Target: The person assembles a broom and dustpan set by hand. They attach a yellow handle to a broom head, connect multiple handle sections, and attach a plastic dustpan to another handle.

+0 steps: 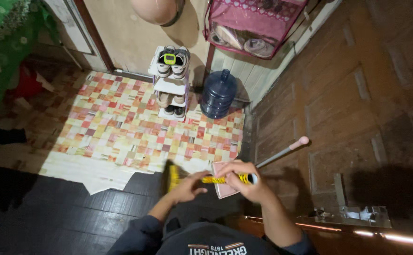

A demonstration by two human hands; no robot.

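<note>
- I see my right hand [244, 175] wrapped around the yellow patterned handle [225, 179] of a small broom, fingers closed on it near its white end.
- My left hand [190, 185] sits at the other end of that handle, fingers curled around it, just beside the dark broom head [170, 174].
- The broom head is blurred, so I cannot tell its shape exactly; it hangs above the edge of the checkered floor mat [121, 123].
- A pink dustpan [223, 188] shows under my hands, and its long grey stick with a pink tip [302, 140] slants up to the right over the brick floor [348, 104]. I cannot tell whether either hand touches the dustpan.
- Farther off, a white shoe rack [171, 85] with shoes stands on the mat against the wall, and a blue water jug [218, 94] stands just beside it.
- A pink hanging organiser [253, 23] is on the wall above the jug.
- Dark floorboards [50, 212] lie below my left arm.
</note>
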